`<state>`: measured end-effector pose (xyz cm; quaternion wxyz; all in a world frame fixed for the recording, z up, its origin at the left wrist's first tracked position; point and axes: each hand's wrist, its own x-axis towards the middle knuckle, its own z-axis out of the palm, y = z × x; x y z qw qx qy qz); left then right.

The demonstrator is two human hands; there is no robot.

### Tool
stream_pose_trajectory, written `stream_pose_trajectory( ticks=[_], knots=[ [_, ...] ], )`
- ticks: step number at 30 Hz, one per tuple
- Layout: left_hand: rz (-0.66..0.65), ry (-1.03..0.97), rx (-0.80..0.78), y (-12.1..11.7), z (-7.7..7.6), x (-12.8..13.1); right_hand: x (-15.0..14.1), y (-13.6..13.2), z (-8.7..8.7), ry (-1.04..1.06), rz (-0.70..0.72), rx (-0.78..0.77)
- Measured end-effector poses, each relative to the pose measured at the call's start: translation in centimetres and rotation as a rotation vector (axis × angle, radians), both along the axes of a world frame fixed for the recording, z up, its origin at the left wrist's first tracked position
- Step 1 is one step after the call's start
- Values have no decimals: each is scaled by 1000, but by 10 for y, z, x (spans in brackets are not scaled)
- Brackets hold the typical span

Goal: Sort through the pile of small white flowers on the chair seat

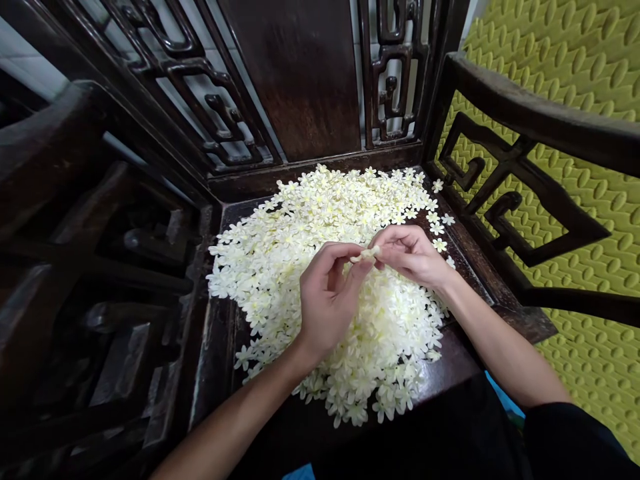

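Both hands meet above a large heap of small white artificial-looking flowers (280, 267) with pale yellow centres. Between the fingertips is a small cream-coloured flower piece (367, 254), mostly covered by fingers. My left hand (330, 293) is closed in a pinch on its left end, thumb and forefinger together. On the other end, my right hand (407, 253) pinches with thumb and forefinger, its remaining fingers curled. The exact form of the held piece is too small to make out.
The flowers lie on the seat of a dark carved wooden chair (310, 87). Its openwork armrests rise at left (125, 267) and right (530, 187). A few loose flowers (440, 245) lie near the right edge. Yellow-green textured material (590, 220) is beyond the right armrest.
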<state>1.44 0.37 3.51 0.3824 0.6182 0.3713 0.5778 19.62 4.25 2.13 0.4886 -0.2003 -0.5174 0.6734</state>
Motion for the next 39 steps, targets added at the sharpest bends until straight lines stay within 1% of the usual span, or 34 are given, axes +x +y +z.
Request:
stream_pose_trajectory(
  ticks=[3, 6, 9, 11, 13, 16, 17, 18, 23, 26, 29, 31, 34, 36, 39],
  knots=[
    [28, -8, -3, 0, -2, 2, -2, -2, 2, -70, -87, 30],
    [31, -59, -14, 0, -2, 3, -3, -5, 3, -76, -158, 92],
    [87, -140, -25, 1, -1, 3, -5, -6, 3, -69, -156, 115],
    [112, -151, 18, 2, -1, 2, -6, -6, 1, -68, -142, 109],
    [70, -128, 59, 4, -3, 2, -7, -5, 0, -46, -141, 105],
    [-76, -142, 56, 6, -8, 2, -8, -5, 0, -5, -137, 86],
    [-105, -161, 53, 6, -9, 2, -8, -6, 1, 2, -132, 77],
    [-106, -179, 56, 6, -10, 3, -9, -6, 1, 7, -130, 70],
    [36, -172, 25, 5, -7, 4, -12, -7, 1, 77, -106, 98],
    [47, -161, 17, 5, -6, 2, -12, -4, -3, 107, -136, 106],
    [9, -198, -13, 5, -8, 1, -9, -2, -6, 114, -185, 107],
    [-16, -213, -40, 5, -9, 0, -8, -2, -5, 109, -197, 127],
    [-64, -208, -119, 6, -8, 0, -9, -6, 1, 66, -168, 174],
    [-79, -195, -191, 6, -7, -1, -11, -10, 6, 10, -167, 171],
    [-48, -149, -237, 7, -6, -1, -14, -14, 10, -80, -260, 137]
  ],
)
